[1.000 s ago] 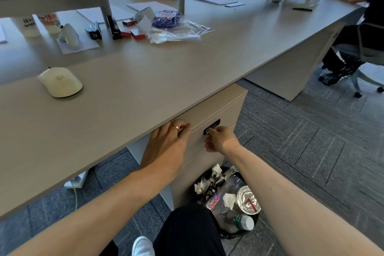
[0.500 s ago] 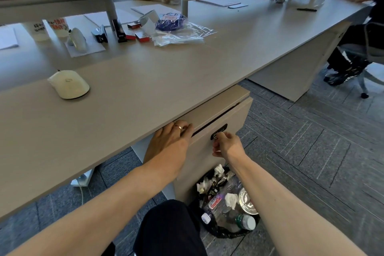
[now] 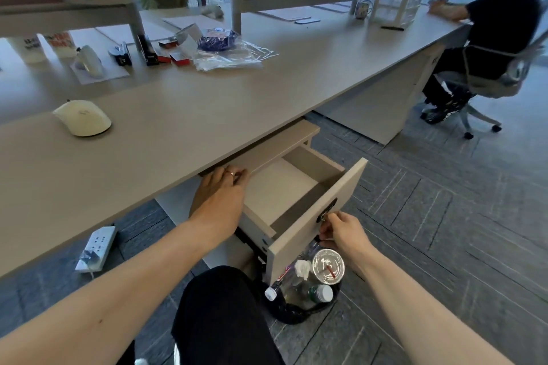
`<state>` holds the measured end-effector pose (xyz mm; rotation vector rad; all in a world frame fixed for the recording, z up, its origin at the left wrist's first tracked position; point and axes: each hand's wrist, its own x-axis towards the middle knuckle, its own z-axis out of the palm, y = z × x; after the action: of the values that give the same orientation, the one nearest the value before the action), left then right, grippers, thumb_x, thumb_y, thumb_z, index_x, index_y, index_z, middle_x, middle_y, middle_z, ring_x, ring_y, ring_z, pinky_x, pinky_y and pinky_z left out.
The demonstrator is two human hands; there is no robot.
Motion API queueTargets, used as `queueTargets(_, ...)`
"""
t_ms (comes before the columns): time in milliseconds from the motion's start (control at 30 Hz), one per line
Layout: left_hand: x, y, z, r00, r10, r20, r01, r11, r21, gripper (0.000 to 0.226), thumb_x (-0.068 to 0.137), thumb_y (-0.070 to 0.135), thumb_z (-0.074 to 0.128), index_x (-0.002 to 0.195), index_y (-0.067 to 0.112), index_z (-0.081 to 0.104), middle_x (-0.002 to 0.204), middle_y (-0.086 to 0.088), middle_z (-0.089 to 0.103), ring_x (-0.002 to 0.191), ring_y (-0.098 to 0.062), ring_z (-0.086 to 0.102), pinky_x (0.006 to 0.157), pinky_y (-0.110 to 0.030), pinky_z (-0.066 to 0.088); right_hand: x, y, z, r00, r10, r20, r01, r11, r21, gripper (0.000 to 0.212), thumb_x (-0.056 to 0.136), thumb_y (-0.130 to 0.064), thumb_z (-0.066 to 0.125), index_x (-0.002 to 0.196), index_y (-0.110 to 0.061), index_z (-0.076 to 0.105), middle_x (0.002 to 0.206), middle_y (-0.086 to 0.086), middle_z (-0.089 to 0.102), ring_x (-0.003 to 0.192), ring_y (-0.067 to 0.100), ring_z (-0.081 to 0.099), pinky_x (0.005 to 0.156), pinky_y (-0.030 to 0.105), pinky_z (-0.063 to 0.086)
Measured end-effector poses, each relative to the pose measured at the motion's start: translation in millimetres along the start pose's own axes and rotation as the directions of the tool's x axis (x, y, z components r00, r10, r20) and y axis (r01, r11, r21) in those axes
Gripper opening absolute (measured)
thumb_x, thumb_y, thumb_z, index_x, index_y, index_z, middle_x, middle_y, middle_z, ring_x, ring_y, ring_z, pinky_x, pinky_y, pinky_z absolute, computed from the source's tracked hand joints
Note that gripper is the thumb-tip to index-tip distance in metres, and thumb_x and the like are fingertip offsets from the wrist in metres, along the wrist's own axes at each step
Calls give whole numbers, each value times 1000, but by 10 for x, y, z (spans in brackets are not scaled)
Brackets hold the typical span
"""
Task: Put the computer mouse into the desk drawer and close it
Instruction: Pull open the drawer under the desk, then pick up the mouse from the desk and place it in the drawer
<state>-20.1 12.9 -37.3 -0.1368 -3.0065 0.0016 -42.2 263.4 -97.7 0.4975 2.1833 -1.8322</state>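
A cream computer mouse point(image 3: 83, 117) lies on the desk top point(image 3: 184, 115) at the left, well away from both hands. Under the desk edge the drawer point(image 3: 344, 187) stands pulled far out, and its inside shows nothing in it. My right hand point(image 3: 341, 230) pinches the key or lock in the dark recess on the drawer front. My left hand point(image 3: 219, 195) rests flat against the cabinet top just below the desk edge, at the drawer's left side, fingers together and holding nothing.
A black waste bin point(image 3: 302, 290) full of bottles and cups sits on the floor below the drawer front. A white power strip point(image 3: 96, 247) lies under the desk. Clutter and a plastic bag point(image 3: 231, 53) are at the back. Two seated people are across and at right.
The drawer has gone from closed to slightly ajar to pulled far out, drawn by my right hand. My left hand has stayed at the cabinet top.
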Motion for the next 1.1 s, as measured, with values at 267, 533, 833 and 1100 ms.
queueTargets(267, -61, 39, -28, 1000, -30, -1, 30, 998, -60, 78, 79, 6, 61, 150, 16, 30, 153, -3, 33, 133, -26, 31, 108, -37, 29, -209, 148, -270, 999, -1, -47, 0, 1000, -24, 25, 100, -11, 42, 83, -2, 57, 72, 11, 59, 62, 22, 58, 60, 36, 53)
queueTargets(533, -38, 27, -2, 999, -24, -21, 23, 999, -47, 78, 78, 4, 59, 149, 17, 31, 152, -3, 34, 130, -26, 33, 105, -36, 31, -199, 144, -286, 999, 0, -50, -2, 999, -46, 26, 101, -11, 43, 80, -4, 57, 73, 11, 61, 66, 24, 59, 72, 45, 57)
queueTargets(833, -35, -36, -25, 999, 14, 47, -8, 994, -111, 78, 80, 8, 56, 152, 17, 26, 153, -4, 32, 134, -25, 30, 109, -34, 28, -201, 199, -315, 997, 75, -25, -75, 997, -8, 24, 100, -20, 43, 97, -2, 60, 80, 14, 64, 69, 26, 62, 67, 38, 55)
queueTargets(1100, -227, -205, -791, 966, 254, -54, -255, 885, -389, 60, 95, 29, 54, 150, 27, 32, 146, 4, 46, 130, -15, 46, 106, -29, 38, -400, -459, -431, 942, -278, -188, 191, 904, -383, 40, 96, -50, 48, 120, -18, 47, 117, 4, 57, 105, 22, 57, 83, 37, 47)
